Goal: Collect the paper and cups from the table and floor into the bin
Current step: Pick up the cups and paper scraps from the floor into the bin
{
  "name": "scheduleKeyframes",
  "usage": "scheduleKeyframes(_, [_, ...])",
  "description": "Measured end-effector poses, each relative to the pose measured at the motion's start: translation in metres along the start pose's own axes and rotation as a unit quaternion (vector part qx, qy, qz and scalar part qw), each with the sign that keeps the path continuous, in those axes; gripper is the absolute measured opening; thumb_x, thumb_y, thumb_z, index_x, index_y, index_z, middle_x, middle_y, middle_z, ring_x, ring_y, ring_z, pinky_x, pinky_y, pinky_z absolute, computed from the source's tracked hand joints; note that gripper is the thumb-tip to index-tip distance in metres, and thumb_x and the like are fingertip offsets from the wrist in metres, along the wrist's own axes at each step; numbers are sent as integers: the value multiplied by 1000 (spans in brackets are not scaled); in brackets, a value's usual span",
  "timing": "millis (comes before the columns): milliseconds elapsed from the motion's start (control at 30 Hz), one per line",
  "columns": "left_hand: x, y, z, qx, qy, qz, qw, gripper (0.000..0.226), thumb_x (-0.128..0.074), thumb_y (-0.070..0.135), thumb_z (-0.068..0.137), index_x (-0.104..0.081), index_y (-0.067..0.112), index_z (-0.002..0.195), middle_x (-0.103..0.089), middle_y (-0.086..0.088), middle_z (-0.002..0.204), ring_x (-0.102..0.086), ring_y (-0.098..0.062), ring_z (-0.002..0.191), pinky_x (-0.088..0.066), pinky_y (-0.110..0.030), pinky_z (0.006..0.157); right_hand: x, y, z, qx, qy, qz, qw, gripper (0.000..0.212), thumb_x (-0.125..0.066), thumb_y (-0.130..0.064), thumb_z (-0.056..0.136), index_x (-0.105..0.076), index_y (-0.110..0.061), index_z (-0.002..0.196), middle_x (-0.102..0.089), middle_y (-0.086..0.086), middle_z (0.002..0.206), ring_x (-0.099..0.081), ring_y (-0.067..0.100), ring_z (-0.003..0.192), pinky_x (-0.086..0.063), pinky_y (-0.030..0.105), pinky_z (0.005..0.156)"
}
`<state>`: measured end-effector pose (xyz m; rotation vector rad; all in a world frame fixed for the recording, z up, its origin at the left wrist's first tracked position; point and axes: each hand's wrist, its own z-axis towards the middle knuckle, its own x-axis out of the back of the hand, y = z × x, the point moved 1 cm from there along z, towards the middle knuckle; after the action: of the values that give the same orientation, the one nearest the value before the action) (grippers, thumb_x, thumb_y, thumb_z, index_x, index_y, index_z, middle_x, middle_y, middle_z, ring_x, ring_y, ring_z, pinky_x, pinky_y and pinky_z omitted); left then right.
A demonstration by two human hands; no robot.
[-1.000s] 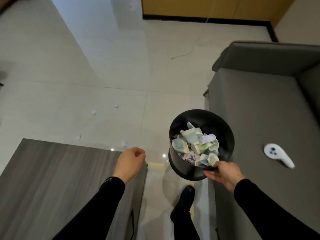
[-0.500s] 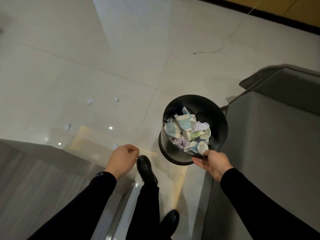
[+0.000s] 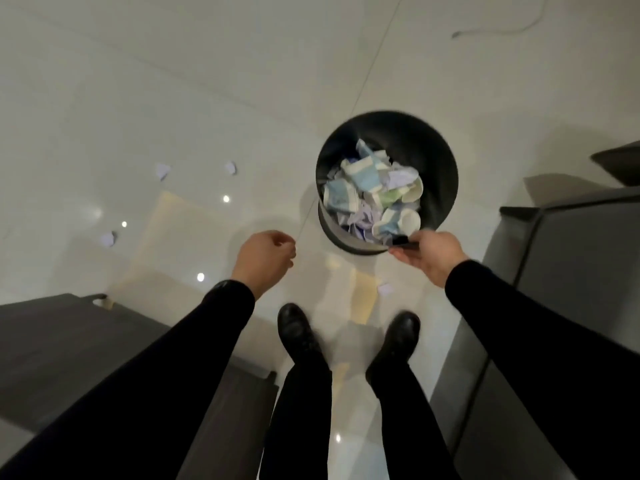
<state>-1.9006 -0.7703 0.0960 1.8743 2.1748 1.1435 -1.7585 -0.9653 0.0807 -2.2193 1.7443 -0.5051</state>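
bin (image 3: 436,161) base – hidden | sofa (image 3: 571,306) – cut off right | left hand (image 3: 265,263) contents – unclear

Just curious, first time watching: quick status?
Right hand gripping bin rim; left hand curled. Cups inside. Paper scraps on floor.

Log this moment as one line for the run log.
right hand: holds bin by rim | left hand: closed, contents unseen | bin: cups, paper inside | floor: paper scraps remain
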Motion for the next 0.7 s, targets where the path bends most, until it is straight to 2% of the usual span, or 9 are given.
scheduleKeyframes(267, [-52, -46, 98, 86, 8, -38, 996, 16, -47, 5, 86, -63, 6, 91, -64, -8, 78, -58, -15, 60, -49, -22, 53, -21, 8, 132, -21, -11, -75, 997, 27, -34, 3, 93, -44, 9, 118, -59, 20, 78, -62, 26, 64, -55, 20, 44])
scheduleKeyframes(433, [-71, -43, 139, 79, 22, -61, 995, 15, -47, 7, 85, -62, 10, 89, -63, -1, 73, -60, -10, 61, -51, -22, 57, -14, 18, 169, -35, -2, -73, 997, 16, -36, 4, 93, -46, 6, 105, -59, 18, 76, -62, 26, 64, -54, 19, 42])
scheduleKeyframes(567, [-77, -44, 145, 89, 20, -67, 994, 17, -47, 7, 85, -62, 9, 91, -63, -1, 73, -60, -11, 62, -52, -24, 61, -3, 22, 172, 15, 2, -82, 997, 16, -47, -7, 94, -52, 1, 107, -63, 11, 78, -65, 20, 62, -57, 20, 49])
scheduleKeyframes(633, [-77, -47, 143, 98, 21, -64, 993, 18, -46, 7, 85, -62, 8, 93, -64, -4, 77, -61, -13, 64, -52, -27, 65, 4, 33, 166, 56, -20, -137, 989, 30, -61, -22, 88, -56, -5, 113, -65, 3, 81, -66, 15, 59, -58, 22, 52])
scheduleKeyframes(700, [-80, -53, 141, 103, 16, -56, 993, 19, -47, 7, 85, -63, 7, 94, -66, -6, 82, -62, -15, 67, -53, -29, 68, 18, 58, 164, 39, -32, -199, 979, 61, -69, -27, 82, -44, -3, 133, -64, -1, 83, -66, 18, 65, -58, 25, 54])
